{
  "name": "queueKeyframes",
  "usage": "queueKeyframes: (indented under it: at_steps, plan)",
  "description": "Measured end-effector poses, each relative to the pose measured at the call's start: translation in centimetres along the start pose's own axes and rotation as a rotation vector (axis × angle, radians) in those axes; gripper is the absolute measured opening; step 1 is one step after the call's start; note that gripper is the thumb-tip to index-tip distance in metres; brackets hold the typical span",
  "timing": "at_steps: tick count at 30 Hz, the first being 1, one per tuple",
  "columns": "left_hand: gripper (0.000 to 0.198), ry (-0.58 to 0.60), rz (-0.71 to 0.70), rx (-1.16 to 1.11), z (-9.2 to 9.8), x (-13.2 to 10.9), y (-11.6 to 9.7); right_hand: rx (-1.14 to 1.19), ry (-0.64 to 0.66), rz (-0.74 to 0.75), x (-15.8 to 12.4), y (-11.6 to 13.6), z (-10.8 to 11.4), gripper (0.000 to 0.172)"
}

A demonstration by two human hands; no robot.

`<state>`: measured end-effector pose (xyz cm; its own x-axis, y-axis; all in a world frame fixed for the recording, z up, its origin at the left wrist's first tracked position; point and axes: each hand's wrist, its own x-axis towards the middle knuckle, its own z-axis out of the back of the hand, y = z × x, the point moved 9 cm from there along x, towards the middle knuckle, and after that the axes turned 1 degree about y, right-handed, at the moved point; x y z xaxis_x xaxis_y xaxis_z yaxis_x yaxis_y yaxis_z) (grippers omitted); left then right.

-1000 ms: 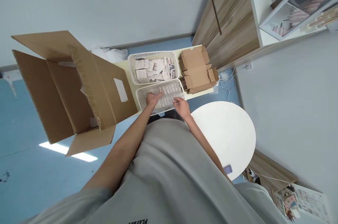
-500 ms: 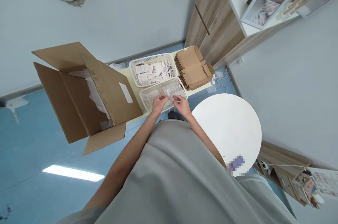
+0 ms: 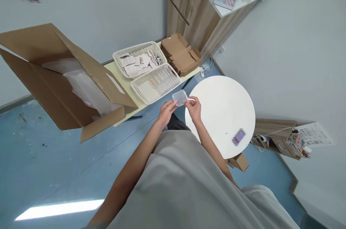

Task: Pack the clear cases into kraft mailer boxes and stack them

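Note:
Between my two hands is a small clear plastic box, held in front of my body beside the round table. My left hand grips its lower left corner with closed fingers. At its right edge, my right hand pinches the box between thumb and fingers. Just beyond it stands a white basket with rows of clear plastic boxes inside. Behind that, a second white basket holds many small printed packets.
A large open carton with white lining stands at the left end of the pale yellow bench. Flattened brown boxes are stacked at its right end. The round white table carries a blurred purple item.
My hands have come out from over the near basket toward the round table, bringing the clear plastic box with them. The view has turned to the right.

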<state>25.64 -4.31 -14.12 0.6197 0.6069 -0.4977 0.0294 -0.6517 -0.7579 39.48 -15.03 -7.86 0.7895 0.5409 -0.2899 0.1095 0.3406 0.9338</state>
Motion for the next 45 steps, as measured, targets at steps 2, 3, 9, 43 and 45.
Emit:
queueKeyframes:
  at_steps: [2, 3, 9, 43, 45]
  plan:
    - [0.05, 0.086, 0.037, -0.056, -0.8, -1.6, 1.1, 0.123, 0.059, -0.104, -1.3, -0.9, 2.0, 0.036]
    - [0.051, 0.139, 0.046, -0.061, -1.4, -2.4, 1.5, 0.162, 0.096, -0.156, -2.0, -1.3, 2.8, 0.036]
    - [0.079, 0.367, 0.005, -0.019, -5.1, -6.5, 2.6, 0.295, 0.177, -0.334, -7.3, -2.8, 6.9, 0.03]
    - [0.09, 0.451, 0.038, -0.066, -7.3, -12.1, 2.3, 0.098, 0.32, -0.049, -14.3, 2.3, 9.4, 0.078]
    - [0.085, 0.504, 0.044, -0.111, -7.5, -12.5, 1.8, 0.118, 0.345, -0.077, -14.1, 2.5, 9.7, 0.076]
